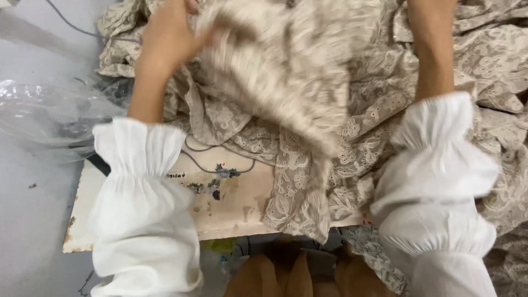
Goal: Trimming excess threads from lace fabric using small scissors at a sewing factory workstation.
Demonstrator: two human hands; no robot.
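Far left, a crumpled clear plastic bag (49,113) lies on the grey floor; beside it the left hand (168,38) has its fingers clamped on a blurred fold of the beige lace fabric (286,82), lifting it above the worn work board (231,206); the rest of the cloth is heaped across the board's right side; the right hand (432,11) runs out of frame at the top, fingers unseen, so I cannot tell its grip; this looks like shaking out and sorting; judging next, both hands need a firm edge.
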